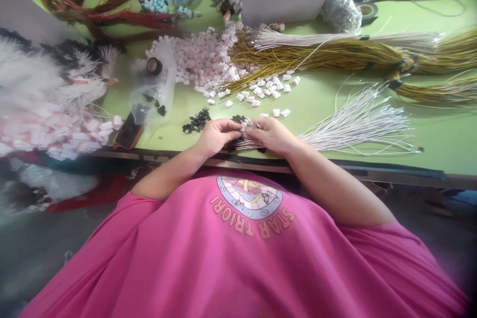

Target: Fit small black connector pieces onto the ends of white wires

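Currently, I am watching from afar through the head camera, and the right hand [274,134] is gripping a bundle of white wires [357,121], thumb pressing down near their tips. The bundle is running under the palm and fanning out to the right of those fingers across the green table [443,134]. The left hand [219,136] is meeting it at the tips, thumb and forefinger drawing close together; I cannot tell whether they are closing on a wire or a small part.

Just beyond the left fingers, small black connectors [197,120] are lying in a loose heap. Farther ahead of both hands, white connectors [201,57] are spreading in a large pile, with yellow wires [335,57] stretching rightward beside it. Well left of the left fingers, a dark phone [129,126] is resting near the table edge, and a black tape roll [154,65] is sitting beyond it.

As for writing, I am reading "STAR TRIORI" on the pink shirt [175,248], nearer the wearer than the fingers; the letters are curving around a round printed emblem [249,198] and appearing upside down to me.
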A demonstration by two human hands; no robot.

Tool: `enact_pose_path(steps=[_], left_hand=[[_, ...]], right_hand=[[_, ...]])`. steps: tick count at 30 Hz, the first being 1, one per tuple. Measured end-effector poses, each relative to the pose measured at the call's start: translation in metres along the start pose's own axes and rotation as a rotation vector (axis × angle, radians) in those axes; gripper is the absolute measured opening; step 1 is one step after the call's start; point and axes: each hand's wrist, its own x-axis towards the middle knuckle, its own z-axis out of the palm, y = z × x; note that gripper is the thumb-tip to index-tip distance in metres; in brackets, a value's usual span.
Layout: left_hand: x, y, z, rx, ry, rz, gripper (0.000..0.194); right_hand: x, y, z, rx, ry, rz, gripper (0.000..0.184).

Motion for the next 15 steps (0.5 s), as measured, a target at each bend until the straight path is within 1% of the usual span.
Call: enact_pose_path(steps=[6,11,15], left_hand=[[-0.0006,-0.0020,0.0009,-0.050,0.044,0.034,0.023],[-0.0031,-0.0033,0.0027,0.027,0.043,0.073,0.020],[-0.0043,-0.0022,0.0044,0.153,0.036,0.205,0.014]], right_hand=[[0.0014,0.0015,0.0017,-0.041,0.052,0.000,0.028],[0.0022,0.0019,0.0032,-0.086,0.043,0.002,0.027],[0.0031,0.0018,0.0055,-0.114,0.052,0.008,0.027]])
